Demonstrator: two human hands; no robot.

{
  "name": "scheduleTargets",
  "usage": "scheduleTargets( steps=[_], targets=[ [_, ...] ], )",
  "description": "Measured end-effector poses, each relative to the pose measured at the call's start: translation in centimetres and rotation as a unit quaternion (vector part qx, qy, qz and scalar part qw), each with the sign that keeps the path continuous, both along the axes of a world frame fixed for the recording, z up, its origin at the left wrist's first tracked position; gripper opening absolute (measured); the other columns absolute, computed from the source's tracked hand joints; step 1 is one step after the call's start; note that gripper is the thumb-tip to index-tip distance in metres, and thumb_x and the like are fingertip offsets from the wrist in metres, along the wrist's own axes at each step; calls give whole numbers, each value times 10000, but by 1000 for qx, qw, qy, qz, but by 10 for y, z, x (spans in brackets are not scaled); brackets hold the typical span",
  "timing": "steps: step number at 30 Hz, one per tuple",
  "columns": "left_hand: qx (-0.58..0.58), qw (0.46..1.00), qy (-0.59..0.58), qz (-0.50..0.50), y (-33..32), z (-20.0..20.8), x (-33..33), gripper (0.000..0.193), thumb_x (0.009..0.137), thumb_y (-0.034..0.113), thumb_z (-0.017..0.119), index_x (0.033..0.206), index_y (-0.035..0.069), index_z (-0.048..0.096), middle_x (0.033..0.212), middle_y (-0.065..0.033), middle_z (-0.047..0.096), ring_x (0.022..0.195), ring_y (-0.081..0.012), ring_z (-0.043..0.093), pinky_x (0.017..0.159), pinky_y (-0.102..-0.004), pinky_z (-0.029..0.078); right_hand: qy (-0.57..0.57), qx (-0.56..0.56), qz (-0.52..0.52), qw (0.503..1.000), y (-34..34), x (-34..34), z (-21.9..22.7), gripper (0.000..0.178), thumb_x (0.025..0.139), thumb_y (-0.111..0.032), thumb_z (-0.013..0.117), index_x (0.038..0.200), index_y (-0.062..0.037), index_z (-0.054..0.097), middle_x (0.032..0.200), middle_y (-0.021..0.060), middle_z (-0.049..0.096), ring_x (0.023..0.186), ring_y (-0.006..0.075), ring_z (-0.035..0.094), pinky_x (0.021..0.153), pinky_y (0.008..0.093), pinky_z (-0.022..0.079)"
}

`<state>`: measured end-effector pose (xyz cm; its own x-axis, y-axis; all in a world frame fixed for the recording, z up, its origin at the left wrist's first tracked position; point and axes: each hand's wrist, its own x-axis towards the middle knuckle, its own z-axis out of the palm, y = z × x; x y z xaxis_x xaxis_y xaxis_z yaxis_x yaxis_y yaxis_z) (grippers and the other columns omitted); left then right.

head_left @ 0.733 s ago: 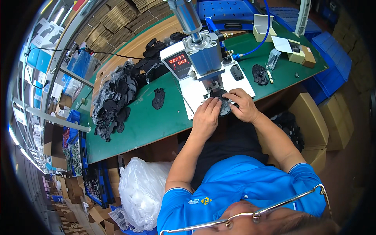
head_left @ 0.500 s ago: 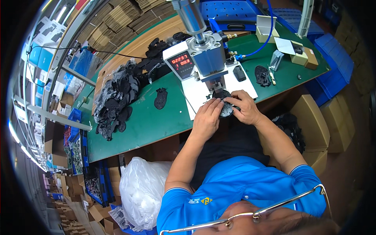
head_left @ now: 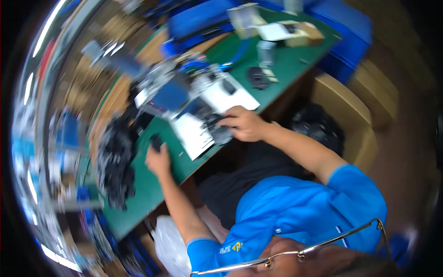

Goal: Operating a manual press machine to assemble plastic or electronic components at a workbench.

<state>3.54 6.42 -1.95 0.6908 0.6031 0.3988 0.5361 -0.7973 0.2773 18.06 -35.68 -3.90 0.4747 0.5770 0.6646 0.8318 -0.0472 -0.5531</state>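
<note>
Over on the green bench (head_left: 177, 160), going by the head cam, things are pretty blurry. A round part (head_left: 222, 134) sits right by the press (head_left: 168, 96), at the edge of its white base (head_left: 190, 138), and the right hand (head_left: 248, 124) has thumb and fingertips at the part's right side. Can't tell if they're really pinching it or just resting there. The left hand (head_left: 158, 160) is off between the base and the dark heap (head_left: 115, 159), fingertips at the near end of a small black piece (head_left: 156, 141); too smeared to call whether it's gripped or only touched. What could go wrong, imo: working two spots at once, the right fingers could nudge the round part crooked, and if the press came down with them that close, ouch. A loose hold on the black piece could let it slip, too. Pose-wise it's a wide spread: left forearm (head_left: 182, 205) angled up and left, fingers pointing away from the body; right forearm (head_left: 300, 148) reaching up-left, wrist about straight, back of the hand up.
</note>
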Motion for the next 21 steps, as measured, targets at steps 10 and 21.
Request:
scheduleTargets(
  steps=[10, 21],
  targets=[
    [105, 986, 129, 34, -9, -14, 19, 561, 1168, 461, 589, 1227, -62, 785, 1164, -290, 806, 1103, -515, 736, 995, -608, 581, -9, 79, -86, 993, 2, -12, -3, 415, 774, -80, 851, 1180, -169, 849, 1207, 101, 712, 1119, 348, 708, 973, 496, 555],
    [193, 979, 46, 38, -13, -23, 7, 402, 1231, 296, 485, 1162, -45, 686, 1022, -288, 770, 954, -528, 735, 881, -622, 582, -2, 105, -82, 991, 4, -14, -8, 503, 683, -63, 885, 1179, -139, 851, 1218, 113, 707, 1134, 344, 699, 977, 491, 533]
  ],
)
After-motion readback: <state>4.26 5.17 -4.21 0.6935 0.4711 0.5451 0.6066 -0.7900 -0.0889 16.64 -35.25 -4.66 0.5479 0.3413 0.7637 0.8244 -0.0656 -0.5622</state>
